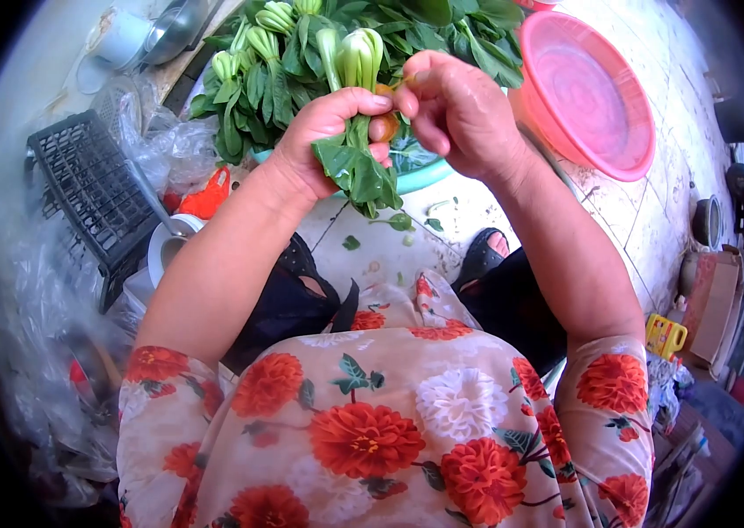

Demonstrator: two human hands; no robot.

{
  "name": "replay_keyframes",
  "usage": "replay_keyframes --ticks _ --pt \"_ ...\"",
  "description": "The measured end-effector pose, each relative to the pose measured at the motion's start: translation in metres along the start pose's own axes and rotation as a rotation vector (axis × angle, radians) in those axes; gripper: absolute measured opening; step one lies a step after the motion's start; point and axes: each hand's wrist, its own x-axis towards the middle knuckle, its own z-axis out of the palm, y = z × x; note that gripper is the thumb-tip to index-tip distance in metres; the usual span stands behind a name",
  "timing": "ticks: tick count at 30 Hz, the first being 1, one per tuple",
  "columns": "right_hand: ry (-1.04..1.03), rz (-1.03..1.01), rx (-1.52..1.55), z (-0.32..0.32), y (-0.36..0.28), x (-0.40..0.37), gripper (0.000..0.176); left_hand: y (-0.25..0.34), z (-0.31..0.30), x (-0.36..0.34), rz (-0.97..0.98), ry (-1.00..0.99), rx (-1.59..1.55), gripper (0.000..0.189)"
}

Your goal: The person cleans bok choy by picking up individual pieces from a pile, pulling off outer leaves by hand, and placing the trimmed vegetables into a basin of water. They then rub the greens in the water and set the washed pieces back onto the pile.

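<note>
My left hand (328, 132) is wrapped round a small bunch of bok choy (360, 63), its pale stalk ends up and its green leaves hanging below the fist. Close by on the right, my right hand (464, 110) has thumb and forefinger pinched on a thin yellowish strip (405, 81). A rounded amber thing (387, 128) shows by the left fingers; its kind I cannot make out. Behind both hands lies a large heap of bok choy (257, 88), over a teal basin (420, 179) that is mostly hidden.
A pink plastic basin (640, 163) stands at the right on the tiled floor (605, 207). Left are a black plastic crate (95, 189), clear plastic bags (174, 141) and an orange bag (207, 195). Loose leaf scraps (401, 222) lie between my feet. A cardboard box (713, 308) sits far right.
</note>
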Motion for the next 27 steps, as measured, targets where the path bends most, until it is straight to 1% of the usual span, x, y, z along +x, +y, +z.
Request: replay_keyframes --ticks 1,2,4,6,7,8,9,10,11,12,13,14,15,16,17,18,19,20,21,22,23,24,25,26,27 --pt "-0.125 0.028 -0.036 -0.001 -0.001 -0.002 0.016 0.000 0.002 0.000 0.010 0.012 -0.019 0.011" --pt "-0.148 0.036 -0.125 0.000 0.003 -0.003 0.014 -0.001 0.001 0.002 0.014 0.013 -0.019 0.011" --pt "-0.179 0.103 -0.200 0.004 0.000 -0.005 0.021 -0.002 -0.004 0.006 0.104 0.015 -0.049 0.011" --pt "-0.157 0.126 -0.192 0.005 0.000 -0.006 0.024 0.000 -0.006 0.002 0.091 0.002 -0.073 0.013" --pt "-0.132 0.150 -0.184 0.005 0.000 -0.006 0.028 0.000 -0.004 0.002 0.148 0.120 -0.064 0.013" --pt "-0.136 0.150 -0.187 0.005 0.000 -0.006 0.028 0.001 -0.003 0.002 0.206 0.237 -0.055 0.014" --pt "-0.137 0.140 -0.208 0.003 0.001 -0.007 0.029 0.006 -0.007 0.000 0.221 0.207 0.033 0.016" --pt "-0.137 0.130 -0.230 0.001 0.000 -0.007 0.030 0.006 -0.007 -0.001 0.225 0.207 0.029 0.016" --pt "-0.085 0.115 -0.295 0.000 -0.002 -0.005 0.028 0.007 -0.007 -0.003 0.227 0.305 0.182 0.017" --pt "-0.021 0.103 -0.373 0.001 -0.006 -0.005 0.037 0.006 -0.005 -0.004 0.225 0.402 0.334 0.018" --pt "-0.012 0.053 -0.476 -0.002 -0.006 -0.004 0.046 0.004 -0.010 -0.004 0.164 0.355 0.410 0.022" --pt "0.000 0.002 -0.580 -0.006 -0.008 -0.004 0.056 0.003 -0.009 -0.005 0.165 0.353 0.405 0.022" --pt "-0.023 0.008 -0.797 -0.008 -0.014 -0.004 0.081 0.000 -0.006 -0.006 0.121 0.296 0.524 0.022" --pt "-0.023 0.014 -0.801 -0.010 -0.013 -0.004 0.081 -0.003 -0.004 -0.006 0.077 0.238 0.641 0.022" --pt "-0.023 -0.094 -1.064 -0.012 -0.011 -0.005 0.090 -0.008 -0.008 -0.003 0.016 0.206 0.731 0.026" --pt "-0.023 -0.206 -1.325 -0.014 -0.011 -0.006 0.098 -0.012 -0.006 -0.003 0.013 0.203 0.727 0.026" --pt "-0.052 -0.063 -1.357 -0.010 -0.014 -0.006 0.108 -0.017 -0.002 -0.003 -0.061 0.224 0.907 0.026" --pt "-0.053 -0.058 -1.357 -0.010 -0.011 -0.007 0.108 -0.020 0.001 -0.003 -0.137 0.244 1.087 0.025" --pt "-0.085 -0.040 -1.421 -0.012 -0.006 -0.009 0.107 -0.019 0.004 -0.004 -0.193 0.226 1.098 0.028" --pt "-0.118 -0.022 -1.484 -0.013 -0.001 -0.010 0.105 -0.019 0.005 -0.005 -0.193 0.228 1.094 0.028" --pt "-0.145 0.016 -1.505 -0.015 0.002 -0.010 0.092 -0.018 0.005 -0.004 -0.156 0.211 1.346 0.028" --pt "-0.146 0.017 -1.506 -0.016 0.002 -0.010 0.092 -0.017 0.005 -0.003 -0.117 0.189 1.598 0.028" --pt "-0.163 0.058 -1.425 -0.017 0.002 -0.009 0.085 -0.014 0.006 -0.004 -0.118 0.189 1.595 0.028" --pt "-0.180 0.098 -1.343 -0.019 0.002 -0.008 0.078 -0.011 0.006 -0.006 -0.099 0.179 1.504 0.027" --pt "-0.178 0.045 -1.306 -0.020 0.002 -0.007 0.066 -0.008 0.006 -0.007 -0.079 0.170 1.414 0.026"
